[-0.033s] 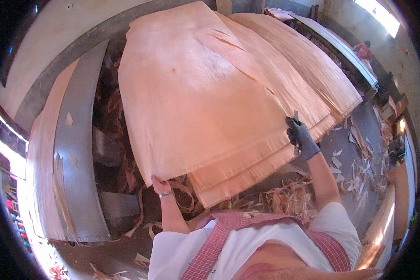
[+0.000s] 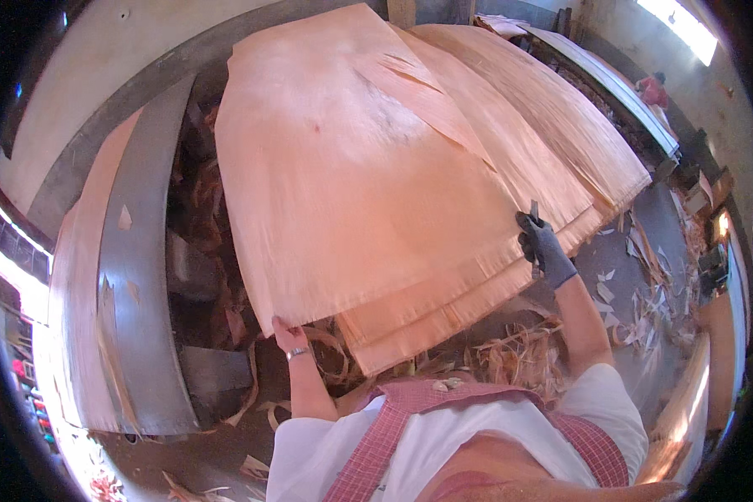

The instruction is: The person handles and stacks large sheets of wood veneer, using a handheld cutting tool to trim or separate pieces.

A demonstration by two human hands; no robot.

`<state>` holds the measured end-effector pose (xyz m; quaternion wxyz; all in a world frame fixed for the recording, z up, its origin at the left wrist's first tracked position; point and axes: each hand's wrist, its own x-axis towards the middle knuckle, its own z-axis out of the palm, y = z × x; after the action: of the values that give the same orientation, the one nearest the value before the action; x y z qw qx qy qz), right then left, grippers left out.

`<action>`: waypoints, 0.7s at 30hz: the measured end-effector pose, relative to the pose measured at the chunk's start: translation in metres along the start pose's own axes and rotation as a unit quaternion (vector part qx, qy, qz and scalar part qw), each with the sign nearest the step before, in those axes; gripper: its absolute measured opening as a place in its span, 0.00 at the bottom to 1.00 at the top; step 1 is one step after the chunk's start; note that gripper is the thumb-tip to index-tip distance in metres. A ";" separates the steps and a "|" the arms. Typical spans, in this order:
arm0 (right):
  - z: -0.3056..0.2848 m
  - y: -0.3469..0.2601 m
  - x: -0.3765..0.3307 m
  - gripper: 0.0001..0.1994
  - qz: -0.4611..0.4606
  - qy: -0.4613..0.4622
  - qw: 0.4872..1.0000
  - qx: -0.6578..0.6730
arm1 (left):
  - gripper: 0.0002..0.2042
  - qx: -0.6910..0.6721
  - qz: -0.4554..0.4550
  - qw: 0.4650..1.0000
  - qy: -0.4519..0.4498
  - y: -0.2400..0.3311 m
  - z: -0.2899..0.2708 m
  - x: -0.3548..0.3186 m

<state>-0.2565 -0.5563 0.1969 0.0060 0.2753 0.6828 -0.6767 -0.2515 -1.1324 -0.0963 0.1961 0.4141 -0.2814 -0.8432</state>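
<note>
A wide, thin sheet of pale orange wood veneer [image 2: 351,167] lies on top of a stack of similar sheets [image 2: 552,125] in front of me. My left hand [image 2: 286,336], bare with a bracelet at the wrist, grips the sheet's near left corner. My right hand [image 2: 545,247], in a dark glove, pinches the sheet's near right edge. The sheet's front edge is ragged and overhangs the sheets below.
A grey metal machine bed [image 2: 138,276] runs along the left, with another veneer strip [image 2: 75,335] beside it. Curled veneer scraps [image 2: 510,356] litter the floor near my body and at right. A person in red [image 2: 653,88] stands far back right.
</note>
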 end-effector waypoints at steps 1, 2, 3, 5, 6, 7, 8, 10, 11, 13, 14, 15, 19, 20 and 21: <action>-0.027 0.000 0.005 0.15 -0.002 0.022 1.000 -0.004 | 0.21 0.018 -0.020 1.000 -0.014 -0.011 0.017 -0.034; -0.047 -0.003 0.011 0.15 -0.008 0.032 0.999 -0.006 | 0.20 0.029 -0.029 0.999 -0.025 -0.012 0.035 -0.062; -0.061 -0.007 0.020 0.15 -0.015 0.035 0.999 -0.016 | 0.19 -0.038 -0.024 0.995 -0.093 -0.011 0.037 -0.070; -0.093 -0.004 0.045 0.15 -0.025 0.048 0.998 -0.040 | 0.19 -0.027 -0.029 0.996 -0.079 -0.013 0.050 -0.090; -0.109 -0.001 0.055 0.15 -0.031 0.049 0.998 -0.039 | 0.18 -0.022 -0.032 0.997 -0.071 -0.014 0.055 -0.102; -0.124 0.000 0.068 0.15 -0.038 0.046 0.997 -0.039 | 0.17 -0.013 -0.011 0.999 -0.034 -0.020 0.057 -0.106; -0.137 0.001 0.081 0.15 -0.045 0.044 0.997 -0.039 | 0.16 -0.010 -0.007 0.999 -0.033 -0.026 0.057 -0.111; -0.165 0.003 0.100 0.14 -0.047 0.034 0.998 -0.039 | 0.15 -0.002 0.001 1.000 -0.027 -0.043 0.060 -0.129; -0.189 0.014 0.118 0.14 -0.058 0.029 0.997 -0.033 | 0.16 0.001 0.011 0.998 -0.057 -0.054 0.063 -0.139; -0.229 0.027 0.138 0.15 -0.055 0.053 0.994 -0.073 | 0.17 -0.015 0.023 0.997 -0.078 -0.079 0.080 -0.176; -0.247 0.027 0.147 0.17 -0.083 0.056 0.990 -0.098 | 0.17 -0.022 0.028 0.995 -0.091 -0.090 0.091 -0.198; -0.255 0.024 0.149 0.17 -0.080 0.056 0.989 -0.109 | 0.17 0.004 0.033 0.997 -0.073 -0.092 0.093 -0.214; -0.283 0.007 0.165 0.16 -0.067 0.049 0.988 -0.134 | 0.15 0.061 0.030 0.997 0.033 -0.118 0.080 -0.216; -0.290 0.010 0.176 0.15 -0.078 0.047 0.985 -0.145 | 0.15 0.057 0.034 0.997 0.031 -0.124 0.084 -0.214; -0.302 0.012 0.191 0.15 -0.091 0.050 0.982 -0.158 | 0.15 0.053 0.034 0.998 0.026 -0.137 0.095 -0.214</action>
<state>-0.3041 -0.2063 0.1387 -0.0459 0.2410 0.8030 -0.5431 -0.2177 -0.8772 -0.0104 0.2097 0.4362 -0.3338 -0.8089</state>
